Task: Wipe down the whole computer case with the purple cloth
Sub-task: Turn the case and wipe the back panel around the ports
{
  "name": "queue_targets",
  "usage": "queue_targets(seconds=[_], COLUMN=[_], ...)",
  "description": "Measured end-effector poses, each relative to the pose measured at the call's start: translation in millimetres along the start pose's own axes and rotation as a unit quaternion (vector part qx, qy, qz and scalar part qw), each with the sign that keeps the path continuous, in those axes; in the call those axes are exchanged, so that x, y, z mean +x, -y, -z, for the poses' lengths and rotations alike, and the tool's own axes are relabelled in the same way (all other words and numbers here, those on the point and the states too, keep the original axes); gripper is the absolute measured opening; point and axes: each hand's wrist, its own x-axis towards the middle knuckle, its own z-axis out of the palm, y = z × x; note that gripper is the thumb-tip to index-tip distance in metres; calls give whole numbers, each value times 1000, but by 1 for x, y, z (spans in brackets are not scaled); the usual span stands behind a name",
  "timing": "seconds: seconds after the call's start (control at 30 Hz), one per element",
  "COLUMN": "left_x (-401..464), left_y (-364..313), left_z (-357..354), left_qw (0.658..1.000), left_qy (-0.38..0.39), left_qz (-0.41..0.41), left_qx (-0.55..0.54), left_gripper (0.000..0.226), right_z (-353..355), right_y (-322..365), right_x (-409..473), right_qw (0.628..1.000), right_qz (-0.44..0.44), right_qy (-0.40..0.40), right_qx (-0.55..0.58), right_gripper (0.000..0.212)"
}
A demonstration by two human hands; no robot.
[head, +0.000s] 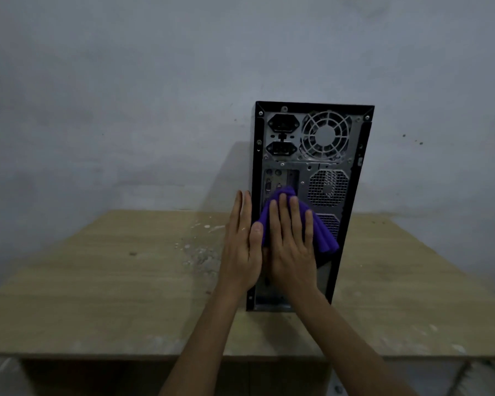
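The computer case (312, 178) stands upright on the wooden bench (126, 281), its rear panel facing the camera, with a grey wall (126, 95) behind it. The power-supply fan grille (325, 135) and two power sockets sit near the top, a mesh vent (328, 187) lower down. The right hand (290, 241) lies flat with straight, spread fingers, pressing the purple cloth (323, 235) against the lower half of the rear panel; the cloth bunches out above and to the right of the fingers. The left hand (242, 241), fingers straight and together, rests against the left edge of the case, its thumb touching the cloth's edge. Pale specks dot the bench to the left
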Motion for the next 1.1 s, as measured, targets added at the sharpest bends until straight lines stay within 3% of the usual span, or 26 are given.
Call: queue_targets(seconds=[0.23, 0.37, 0.6, 0.8, 0.93, 1.1], left_x=[-13, -20, -24, -28, -31, -31], left_y=[0, 3, 3, 5, 3, 4], left_z=[2, -2, -7, -5, -8, -13], left_qw=[1000, 1000, 998, 998, 998, 996], left_qy=[5, 4, 3, 9, 6, -3], left_qz=[8, 25, 55, 60, 62, 71], left_qx=[0, -8, -29, -19, -25, -44], left_gripper=[64, 61, 61, 61, 59, 62], right_z=[-19, -11, -2, -17, -13, 3], right_y=[-10, -18, -4, -23, -31, -22], right_x=[-77, -69, -28, -86, -84, -48], right_qw=[994, 991, 997, 978, 971, 980], right_qz=[81, 104, 45, 168, 189, 163], right_qy=[69, 90, 57, 119, 143, 116], right_qx=[9, 3, 21, -3, -15, -5], right_gripper=[78, 78, 79, 74, 72, 73])
